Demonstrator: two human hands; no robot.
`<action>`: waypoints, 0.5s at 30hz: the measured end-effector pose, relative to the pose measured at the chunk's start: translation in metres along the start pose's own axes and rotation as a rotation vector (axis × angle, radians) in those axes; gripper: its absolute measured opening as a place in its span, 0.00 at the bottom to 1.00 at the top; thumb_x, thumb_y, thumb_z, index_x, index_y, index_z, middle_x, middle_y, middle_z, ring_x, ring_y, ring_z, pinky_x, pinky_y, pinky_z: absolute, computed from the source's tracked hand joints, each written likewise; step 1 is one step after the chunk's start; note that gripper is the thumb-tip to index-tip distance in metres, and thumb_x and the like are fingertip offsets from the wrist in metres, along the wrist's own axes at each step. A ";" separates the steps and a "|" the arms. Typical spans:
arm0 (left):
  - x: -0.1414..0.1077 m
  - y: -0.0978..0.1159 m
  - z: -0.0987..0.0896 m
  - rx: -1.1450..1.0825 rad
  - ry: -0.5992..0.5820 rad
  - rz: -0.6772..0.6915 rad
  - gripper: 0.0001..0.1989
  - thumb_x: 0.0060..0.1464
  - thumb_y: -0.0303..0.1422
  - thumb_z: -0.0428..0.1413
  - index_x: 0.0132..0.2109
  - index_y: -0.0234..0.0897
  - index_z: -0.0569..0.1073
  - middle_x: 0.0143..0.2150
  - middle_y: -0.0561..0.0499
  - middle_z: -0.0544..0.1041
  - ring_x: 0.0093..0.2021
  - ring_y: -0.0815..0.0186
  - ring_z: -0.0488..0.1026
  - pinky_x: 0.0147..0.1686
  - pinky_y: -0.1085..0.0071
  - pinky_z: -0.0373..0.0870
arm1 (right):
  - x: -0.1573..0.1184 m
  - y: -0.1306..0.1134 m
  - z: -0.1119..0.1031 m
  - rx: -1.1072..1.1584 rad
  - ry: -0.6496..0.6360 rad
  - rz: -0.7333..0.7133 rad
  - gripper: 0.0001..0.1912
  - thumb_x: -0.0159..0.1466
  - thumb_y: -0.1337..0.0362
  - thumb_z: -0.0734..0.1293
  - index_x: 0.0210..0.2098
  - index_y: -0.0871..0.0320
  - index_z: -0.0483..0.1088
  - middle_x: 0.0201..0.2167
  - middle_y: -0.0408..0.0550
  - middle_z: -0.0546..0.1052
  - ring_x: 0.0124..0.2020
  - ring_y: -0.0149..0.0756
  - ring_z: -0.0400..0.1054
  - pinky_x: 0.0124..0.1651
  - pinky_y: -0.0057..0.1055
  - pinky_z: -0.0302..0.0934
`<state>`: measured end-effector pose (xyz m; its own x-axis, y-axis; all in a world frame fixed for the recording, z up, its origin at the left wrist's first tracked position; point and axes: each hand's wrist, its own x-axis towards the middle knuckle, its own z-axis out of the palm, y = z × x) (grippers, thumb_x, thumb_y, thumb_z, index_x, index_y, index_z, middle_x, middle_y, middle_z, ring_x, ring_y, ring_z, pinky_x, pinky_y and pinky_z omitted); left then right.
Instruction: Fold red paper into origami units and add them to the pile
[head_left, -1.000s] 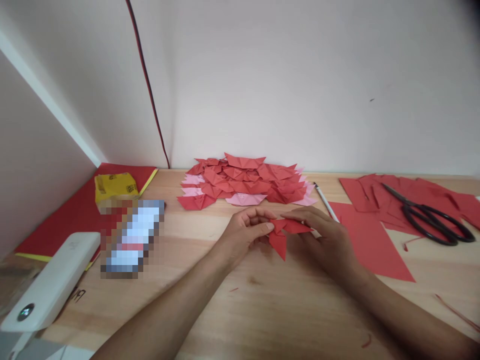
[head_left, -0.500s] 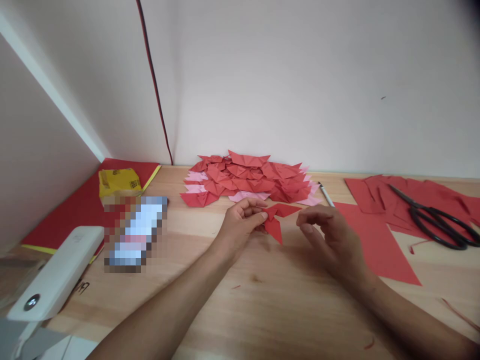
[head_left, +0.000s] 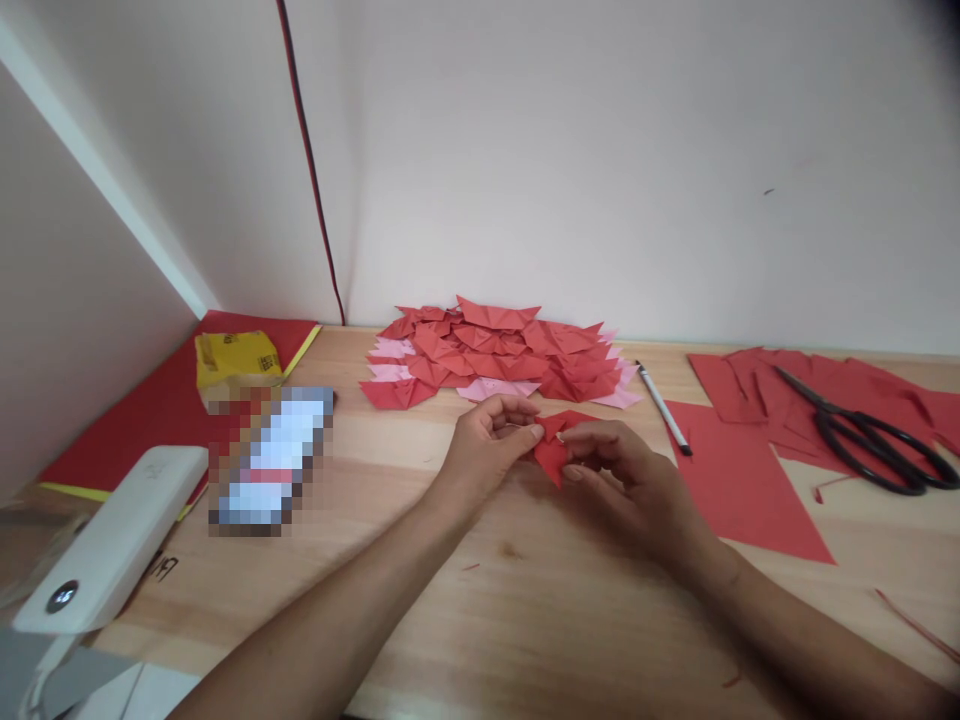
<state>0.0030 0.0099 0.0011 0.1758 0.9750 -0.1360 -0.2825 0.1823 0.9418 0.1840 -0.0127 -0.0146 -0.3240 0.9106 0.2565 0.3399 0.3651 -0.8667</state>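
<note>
Head view: half a second ago my right hand (head_left: 634,480) was clear of the folded paper (head_left: 550,458); now its fingers are back at the paper's right side, covering part of the wing that showed then. My left hand (head_left: 487,445) has kept its pinch on the left side, thumb on top. The right one is curled and narrow, though I can't tell whether its fingers grip the paper or only touch it. The pen (head_left: 662,408) shows whole now, where my right hand hid its near end before. The folded paper is plain red, creased, with one point aimed down toward me; it sits between my hands over the tabletop (head_left: 480,620), just nearer to me than the pile (head_left: 495,345). Counting up: one folded paper in hand, one pen, one pair of scissors (head_left: 829,408), one phone (head_left: 274,460), blurred into squares, one power bank (head_left: 112,540) and one yellow packet (head_left: 236,362). The pile's red and pink pieces overlap too much to count, as do the red cut papers (head_left: 862,385) under the scissors.
</note>
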 end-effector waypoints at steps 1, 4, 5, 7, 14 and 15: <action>0.000 0.000 0.000 0.010 -0.001 0.008 0.11 0.44 0.28 0.62 0.38 0.32 0.72 0.34 0.51 0.73 0.34 0.72 0.69 0.36 0.76 0.66 | 0.000 0.000 0.001 0.008 0.002 0.009 0.13 0.64 0.64 0.64 0.48 0.50 0.63 0.37 0.44 0.75 0.36 0.33 0.71 0.35 0.28 0.66; -0.001 0.000 0.001 0.034 -0.013 0.011 0.11 0.45 0.29 0.62 0.37 0.31 0.72 0.34 0.51 0.73 0.34 0.72 0.70 0.37 0.76 0.66 | 0.001 0.001 0.001 0.008 0.023 0.014 0.12 0.64 0.63 0.64 0.47 0.49 0.64 0.38 0.44 0.74 0.37 0.33 0.70 0.36 0.29 0.66; -0.001 -0.001 0.001 0.039 -0.019 0.009 0.11 0.45 0.29 0.62 0.38 0.31 0.72 0.35 0.50 0.73 0.35 0.71 0.70 0.37 0.75 0.66 | 0.001 0.001 0.001 -0.004 0.026 0.021 0.11 0.64 0.63 0.64 0.47 0.49 0.65 0.39 0.44 0.74 0.37 0.33 0.70 0.36 0.29 0.66; -0.001 -0.001 0.000 0.045 -0.031 0.009 0.12 0.46 0.30 0.62 0.39 0.32 0.72 0.36 0.50 0.74 0.36 0.71 0.71 0.38 0.75 0.67 | 0.002 0.001 0.001 -0.035 0.035 0.043 0.10 0.64 0.62 0.64 0.46 0.49 0.66 0.39 0.45 0.74 0.37 0.34 0.70 0.35 0.30 0.65; -0.004 0.003 0.005 0.093 -0.076 0.004 0.21 0.46 0.27 0.61 0.48 0.35 0.65 0.38 0.48 0.76 0.38 0.68 0.73 0.40 0.72 0.67 | 0.005 0.001 -0.002 -0.116 0.125 0.071 0.11 0.64 0.62 0.63 0.47 0.51 0.67 0.38 0.46 0.74 0.36 0.34 0.69 0.37 0.32 0.64; -0.005 0.003 0.007 0.118 -0.093 0.020 0.22 0.46 0.26 0.60 0.49 0.36 0.64 0.37 0.49 0.77 0.37 0.68 0.73 0.39 0.72 0.67 | 0.005 0.001 -0.002 -0.121 0.135 0.069 0.11 0.64 0.62 0.63 0.47 0.52 0.67 0.38 0.46 0.74 0.36 0.34 0.69 0.37 0.32 0.64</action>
<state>0.0074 0.0044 0.0069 0.2594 0.9613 -0.0929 -0.1748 0.1413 0.9744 0.1849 -0.0073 -0.0133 -0.1774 0.9491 0.2602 0.4633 0.3138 -0.8288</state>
